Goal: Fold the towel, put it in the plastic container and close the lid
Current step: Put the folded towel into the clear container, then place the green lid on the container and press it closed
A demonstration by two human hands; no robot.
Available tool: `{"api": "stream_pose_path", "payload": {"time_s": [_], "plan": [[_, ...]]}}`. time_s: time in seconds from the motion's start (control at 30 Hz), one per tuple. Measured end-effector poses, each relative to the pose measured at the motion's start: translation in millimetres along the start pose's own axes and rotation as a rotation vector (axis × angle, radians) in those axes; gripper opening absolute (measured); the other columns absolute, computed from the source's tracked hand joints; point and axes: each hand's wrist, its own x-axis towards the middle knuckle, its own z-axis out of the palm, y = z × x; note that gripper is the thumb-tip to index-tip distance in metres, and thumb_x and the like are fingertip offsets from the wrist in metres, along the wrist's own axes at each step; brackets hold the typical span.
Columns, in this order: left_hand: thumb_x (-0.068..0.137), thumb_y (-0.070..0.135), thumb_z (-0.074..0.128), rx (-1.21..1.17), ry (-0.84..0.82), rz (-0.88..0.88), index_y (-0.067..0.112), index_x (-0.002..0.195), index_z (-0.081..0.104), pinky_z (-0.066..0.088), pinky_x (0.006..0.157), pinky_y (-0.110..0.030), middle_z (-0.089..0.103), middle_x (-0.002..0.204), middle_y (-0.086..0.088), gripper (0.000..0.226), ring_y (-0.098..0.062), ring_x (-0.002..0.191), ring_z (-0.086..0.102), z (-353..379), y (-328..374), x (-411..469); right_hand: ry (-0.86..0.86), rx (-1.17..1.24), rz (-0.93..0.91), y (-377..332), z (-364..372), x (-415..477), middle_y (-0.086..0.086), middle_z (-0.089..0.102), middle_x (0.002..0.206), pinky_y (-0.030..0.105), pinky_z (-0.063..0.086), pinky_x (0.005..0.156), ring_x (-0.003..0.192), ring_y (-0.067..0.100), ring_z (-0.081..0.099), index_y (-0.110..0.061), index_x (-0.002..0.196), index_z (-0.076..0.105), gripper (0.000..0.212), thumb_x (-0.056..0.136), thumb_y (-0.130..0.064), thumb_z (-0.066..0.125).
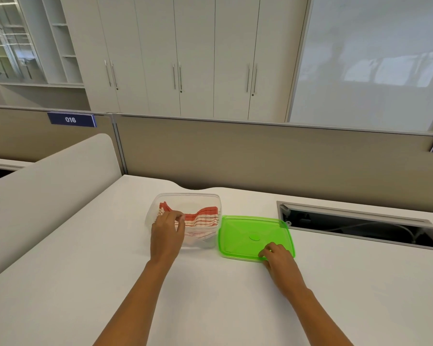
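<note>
A folded white towel with red stripes [203,217] lies inside the clear plastic container [189,197] on the white desk. My left hand [167,234] rests over the container's near left rim, its fingertips bent onto the towel. The green lid [245,232] lies flat on the desk just right of the container, touching its side. My right hand [276,257] is at the lid's near right corner, fingers curled on its edge; the thumb is hidden under the hand.
An open cable trough [355,226] with a raised flap is sunk into the desk [85,283] at the right. A beige partition wall [260,158] runs along the back edge, and a rounded divider [48,176] stands at the left.
</note>
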Motion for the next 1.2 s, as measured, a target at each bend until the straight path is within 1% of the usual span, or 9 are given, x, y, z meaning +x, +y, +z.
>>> {"api": "stream_pose_path", "payload": {"time_s": [0.2,0.4,0.53,0.67,0.83,0.9,1.03,1.13,1.2], "plan": [[0.089,0.018,0.059,-0.016,0.003,0.003,0.011,0.106,0.066,0.056,0.086,-0.037,0.069,0.11,-0.009,0.02,-0.022,0.096,0.064,-1.3,3.3,-0.7,-0.063,-0.075,-0.001,1.4,-1.6,8.5,0.006,0.06,0.115,0.034,0.039,0.089,0.107,0.025,0.053,-0.013,0.113,0.059,0.024,0.095,-0.012,0.043],[0.09,0.016,0.056,-0.047,0.034,0.05,0.009,0.104,0.067,0.056,0.088,-0.039,0.07,0.107,-0.011,0.018,-0.025,0.103,0.062,-8.8,9.9,4.3,0.159,0.054,0.03,-7.6,-46.8,10.4,0.016,0.065,0.092,0.042,0.044,0.073,0.088,0.036,0.059,-0.003,0.09,0.067,0.021,0.075,0.01,0.06],[0.091,0.019,0.055,-0.15,0.039,0.035,0.011,0.104,0.066,0.053,0.074,-0.028,0.068,0.105,-0.008,0.019,-0.017,0.09,0.058,-14.4,21.8,8.3,0.272,-0.016,0.057,-12.3,-100.4,16.3,0.006,0.065,0.095,0.038,0.042,0.074,0.092,0.031,0.059,-0.013,0.092,0.068,0.02,0.075,-0.003,0.071],[0.091,0.03,0.055,-0.4,-0.105,0.016,0.018,0.106,0.064,0.05,0.076,-0.022,0.065,0.105,0.003,0.021,-0.006,0.089,0.058,-19.7,36.5,13.4,0.368,0.062,0.039,-28.0,-155.5,20.1,-0.005,0.067,0.092,0.032,0.042,0.07,0.091,0.023,0.059,-0.024,0.095,0.068,0.021,0.076,-0.02,0.075],[0.084,0.048,0.058,-0.584,-0.369,0.049,0.033,0.12,0.056,0.043,0.09,-0.016,0.062,0.116,0.016,0.039,0.006,0.108,0.054,-22.0,50.7,12.4,0.241,0.536,0.055,-47.2,-191.3,31.8,-0.018,0.065,0.076,0.019,0.047,0.066,0.071,-0.002,0.058,-0.032,0.092,0.073,0.021,0.073,-0.025,0.079],[0.082,0.048,0.06,-0.616,-0.353,0.023,0.039,0.109,0.058,0.047,0.081,-0.01,0.067,0.101,0.024,0.029,0.01,0.096,0.06,-24.0,53.2,13.3,0.186,0.659,0.03,-51.4,-194.0,36.7,-0.021,0.066,0.077,0.007,0.044,0.058,0.066,-0.01,0.058,-0.037,0.092,0.071,0.024,0.072,-0.027,0.08],[0.086,0.03,0.063,-0.81,-0.289,-0.06,0.024,0.083,0.062,0.052,0.05,-0.015,0.072,0.069,0.012,0.007,-0.004,0.057,0.067,-28.7,53.1,17.4,0.224,0.769,0.074,-55.1,-177.9,47.8,-0.015,0.068,0.099,0.02,0.05,0.078,0.084,-0.001,0.059,-0.03,0.109,0.067,0.033,0.078,-0.027,0.075],[0.088,0.027,0.06,-0.857,-0.249,-0.141,0.017,0.081,0.064,0.055,0.047,-0.022,0.073,0.066,0.005,0.014,-0.012,0.051,0.067,-33.5,47.5,18.3,0.394,0.794,0.195,-55.1,-149.7,47.4,-0.013,0.053,0.115,0.027,0.042,0.091,0.105,0.007,0.052,-0.025,0.125,0.055,0.047,0.081,-0.029,0.071],[0.088,0.03,0.06,-0.862,-0.219,-0.216,0.017,0.08,0.065,0.054,0.047,-0.022,0.072,0.065,0.006,0.016,-0.011,0.054,0.067,-35.1,39.8,20.2,0.417,0.957,0.319,-55.9,-126.5,42.9,-0.005,0.052,0.119,0.025,0.042,0.086,0.104,0.011,0.053,-0.021,0.129,0.049,0.052,0.082,-0.027,0.071]]}}
